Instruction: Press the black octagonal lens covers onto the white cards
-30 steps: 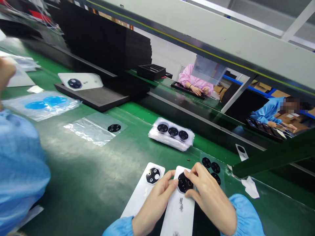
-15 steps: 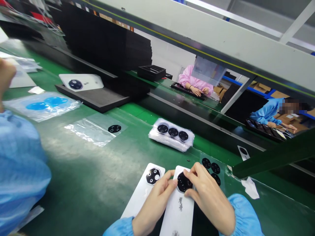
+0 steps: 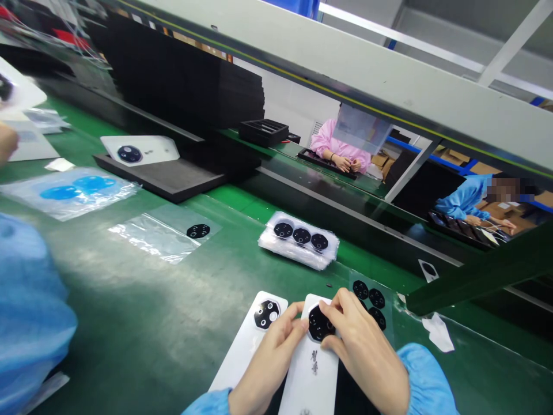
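A white phone back panel (image 3: 311, 374) with dark characters lies in front of me, a black lens piece (image 3: 320, 323) at its upper end. My left hand (image 3: 274, 349) has its fingertips against the panel's left edge beside the lens area. Thumb and index finger of my right hand (image 3: 363, 346) are on the right side of the black lens piece. A second white panel (image 3: 239, 351) with a shiny round camera area lies to the left, partly behind my left hand. Right of my hands is a clear sheet with several black lens pieces (image 3: 360, 290).
A stack of clear bags with black lens pieces (image 3: 301, 236) lies ahead. To the left are a clear bag (image 3: 151, 236), blue films in plastic (image 3: 78, 187) and a white panel (image 3: 142, 151) on a black foam tray (image 3: 173, 178). A co-worker's blue sleeve (image 3: 30, 311) is at far left.
My hands keep nearly the same grip on the panel and lens piece. At far left, a white panel with a dark camera area has come into view above the co-worker's hand.
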Available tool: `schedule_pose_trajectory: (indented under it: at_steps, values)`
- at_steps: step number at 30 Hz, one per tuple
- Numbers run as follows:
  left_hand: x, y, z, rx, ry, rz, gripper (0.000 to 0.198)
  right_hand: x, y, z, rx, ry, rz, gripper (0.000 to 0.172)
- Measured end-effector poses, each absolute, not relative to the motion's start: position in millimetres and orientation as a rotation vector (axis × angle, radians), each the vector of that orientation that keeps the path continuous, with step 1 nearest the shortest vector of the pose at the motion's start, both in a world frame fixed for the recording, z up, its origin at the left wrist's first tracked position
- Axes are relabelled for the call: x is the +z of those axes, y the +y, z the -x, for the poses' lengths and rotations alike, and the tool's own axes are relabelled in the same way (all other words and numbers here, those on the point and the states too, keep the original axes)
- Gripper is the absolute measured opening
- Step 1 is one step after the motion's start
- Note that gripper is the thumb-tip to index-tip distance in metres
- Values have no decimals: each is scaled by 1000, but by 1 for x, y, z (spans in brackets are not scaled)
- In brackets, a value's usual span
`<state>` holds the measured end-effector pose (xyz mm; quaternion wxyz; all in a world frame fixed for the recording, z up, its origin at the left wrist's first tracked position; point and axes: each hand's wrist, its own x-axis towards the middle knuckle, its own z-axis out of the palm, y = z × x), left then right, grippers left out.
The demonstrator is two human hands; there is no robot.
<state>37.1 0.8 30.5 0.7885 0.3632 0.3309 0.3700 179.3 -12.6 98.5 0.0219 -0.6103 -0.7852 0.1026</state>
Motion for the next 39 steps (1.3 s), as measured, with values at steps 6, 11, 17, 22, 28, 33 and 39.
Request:
schedule_pose_trajectory:
  at_steps: [6, 11, 17, 22, 28, 33, 39]
  values:
    - [32, 0, -37, 792, 723, -785, 44, 100, -13, -179, 349, -2425, 1904, 35]
    - [30, 0, -37, 799, 713, -782, 43, 101, -13, -178, 320, -2426, 1901, 36]
    - [32, 0, -37, 809, 722, -804, 43, 99, -14, -178, 273, -2437, 1898, 39]
    - [31, 0, -36, 808, 721, -819, 40, 97, -15, -179, 221, -2435, 1862, 42]
    - [29, -1, -36, 819, 720, -842, 39, 94, -17, -180, 254, -2411, 1840, 45]
    - [28, -2, -36, 814, 734, -855, 39, 95, -17, -180, 268, -2399, 1838, 45]
    - [29, -2, -36, 816, 719, -846, 40, 96, -19, -179, 231, -2396, 1810, 45]
